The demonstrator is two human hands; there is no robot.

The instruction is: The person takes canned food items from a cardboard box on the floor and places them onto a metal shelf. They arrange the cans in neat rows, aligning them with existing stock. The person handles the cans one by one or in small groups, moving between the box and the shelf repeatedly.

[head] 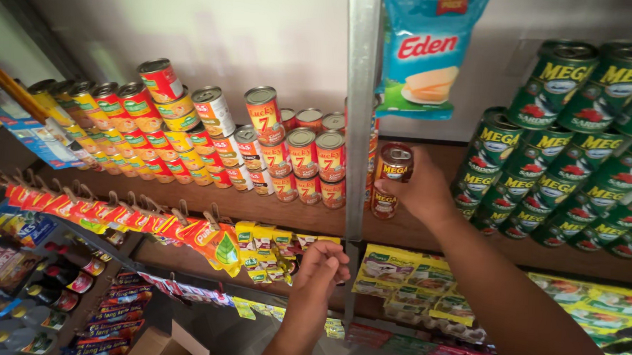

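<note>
1. Dark red can (394, 163): gripped in the right hand (422, 190), fingers wrapped round its side, on top of another can (384, 203) on the wooden shelf (428, 237), just right of the metal post (359, 108).
2. Left hand (320, 270): fingers curled together at the shelf's front edge, by the yellow sachets (262, 241); whether it holds anything, I cannot tell.
3. Green cans (584, 141) are stacked toward the shelf's right end, red cans (309, 163) left of the post.

1. The right hand (420, 190) is raised higher than the left, its forearm running in from the lower right corner of the view at a slant.
2. Its fingers (393, 187) are curled in a grasp, the thumb side turned to the left.
3. The left hand (323, 266) sits lower and nearer, its forearm rising from the bottom edge.
4. Its fingers are bent into a loose fist, knuckles upward.
</note>
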